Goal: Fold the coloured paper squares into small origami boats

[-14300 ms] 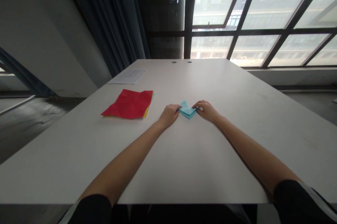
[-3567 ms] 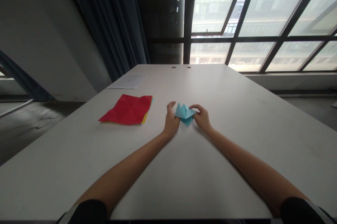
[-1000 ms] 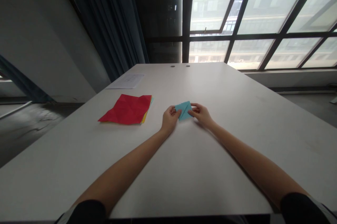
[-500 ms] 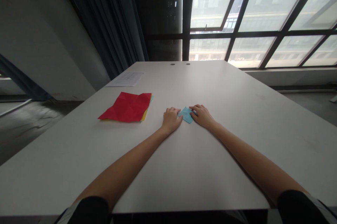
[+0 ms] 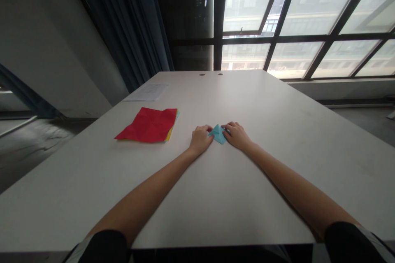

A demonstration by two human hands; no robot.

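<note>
A small folded piece of light-blue paper [image 5: 219, 135] lies on the white table [image 5: 228, 197] between my two hands, with part of its top raised into a peak. My left hand [image 5: 201, 138] is closed on its left corner, thumb toward me and fingers on the far side. On the opposite corner, my right hand [image 5: 236, 134] pinches the paper between thumb and fingers. The fingers partly cover both side corners.
Left of my hands lies a stack of creased paper sheets with a red sheet [image 5: 151, 125] on top; yellow and light-blue edges show beneath. A white printed sheet [image 5: 147, 92] lies farther back by the table's left edge. Windows and a dark blue curtain [image 5: 123, 20] stand beyond.
The upper part of the light-blue paper has risen from nearly flat into a small peak. Both hands stay at its corners, almost unmoved.
</note>
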